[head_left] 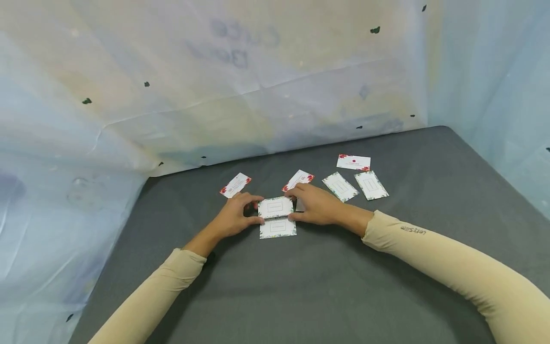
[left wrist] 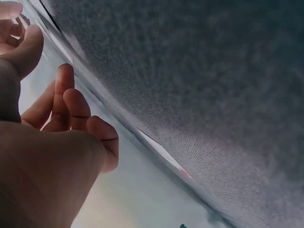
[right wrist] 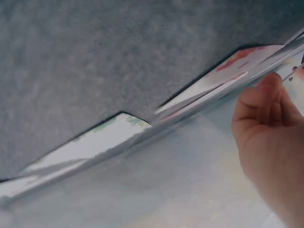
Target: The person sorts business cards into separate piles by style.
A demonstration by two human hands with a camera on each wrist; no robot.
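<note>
On the grey felt table (head_left: pixel 326 286), walled by pale plastic sheeting, both hands pinch one card (head_left: pixel 275 207) — left hand (head_left: pixel 234 217) at its 9 o'clock edge, right hand (head_left: pixel 315 205) at 3 o'clock — and it is best kept level and square above the card at 6 o'clock (head_left: pixel 278 228).

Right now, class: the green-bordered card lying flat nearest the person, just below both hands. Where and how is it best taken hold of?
Probably by a short edge. The card lies flat on the grey mat, so no face can be gripped. Its near and side edges are free, while the held card crowds its far edge. Come from the right hand side, lift a corner, then pinch.
</note>
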